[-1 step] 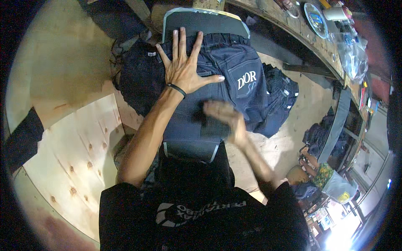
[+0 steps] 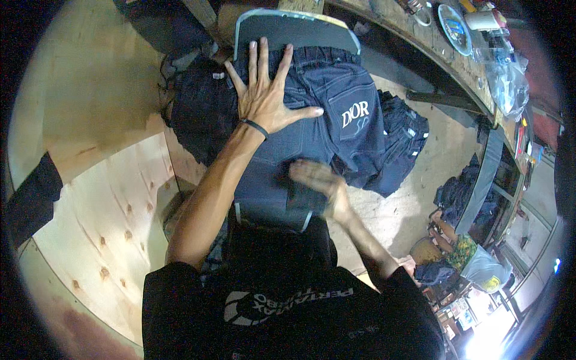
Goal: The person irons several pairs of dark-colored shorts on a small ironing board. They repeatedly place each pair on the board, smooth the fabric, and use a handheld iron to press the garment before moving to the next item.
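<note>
A dark blue denim garment point(image 2: 354, 141) with an elastic waistband, pale stitching and a white printed pocket lies over a dark board point(image 2: 300, 33) with a light edge. My left hand point(image 2: 264, 96) presses flat on it below the waistband, fingers spread and thumb pointing right. Lower and to the right, my right hand point(image 2: 318, 180) is over the near part of the denim, its fingers smeared by motion. A dark patch shows under that hand; whether it is a held thing, cloth or shadow I cannot make out.
More dark garments point(image 2: 405, 129) lie to the right of the board, others to its left. A wooden shelf point(image 2: 444, 57) at upper right carries a blue-rimmed dish point(image 2: 454, 30), a thread cone and a plastic bag point(image 2: 507, 87). Another person point(image 2: 474, 264) sits at lower right.
My right hand has shifted slightly down over the denim. The left hand stays spread in the same place on the garment.
</note>
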{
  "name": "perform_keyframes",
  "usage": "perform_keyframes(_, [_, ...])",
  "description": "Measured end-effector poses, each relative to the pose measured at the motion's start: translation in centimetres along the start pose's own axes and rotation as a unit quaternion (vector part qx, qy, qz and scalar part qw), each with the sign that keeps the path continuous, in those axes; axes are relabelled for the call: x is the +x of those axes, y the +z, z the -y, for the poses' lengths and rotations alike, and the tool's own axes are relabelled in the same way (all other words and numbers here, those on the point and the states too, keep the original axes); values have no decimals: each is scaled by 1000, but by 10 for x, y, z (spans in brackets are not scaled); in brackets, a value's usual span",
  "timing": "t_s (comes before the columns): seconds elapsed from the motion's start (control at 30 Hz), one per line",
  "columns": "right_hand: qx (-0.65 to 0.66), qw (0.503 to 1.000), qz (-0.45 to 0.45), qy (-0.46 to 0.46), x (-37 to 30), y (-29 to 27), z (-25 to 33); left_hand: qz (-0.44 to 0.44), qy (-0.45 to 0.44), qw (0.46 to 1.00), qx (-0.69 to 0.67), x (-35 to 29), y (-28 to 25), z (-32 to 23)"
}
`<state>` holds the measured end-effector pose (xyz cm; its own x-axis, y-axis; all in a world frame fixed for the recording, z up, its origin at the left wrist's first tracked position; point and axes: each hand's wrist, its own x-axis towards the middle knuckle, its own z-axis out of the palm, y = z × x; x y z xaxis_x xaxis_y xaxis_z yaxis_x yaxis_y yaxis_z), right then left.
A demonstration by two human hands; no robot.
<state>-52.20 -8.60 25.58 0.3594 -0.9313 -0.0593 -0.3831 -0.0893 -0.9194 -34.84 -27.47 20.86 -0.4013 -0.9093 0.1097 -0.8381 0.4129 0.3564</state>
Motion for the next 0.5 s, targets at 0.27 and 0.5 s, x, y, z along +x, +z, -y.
perform_keyframes(0.27, [41, 996, 58, 54, -19, 28, 20, -26, 33, 999, -16, 2, 0, 1])
perform_keyframes(0.5, [54, 998, 23, 36, 5, 47, 23, 9, 75, 997, -20, 8, 0, 6])
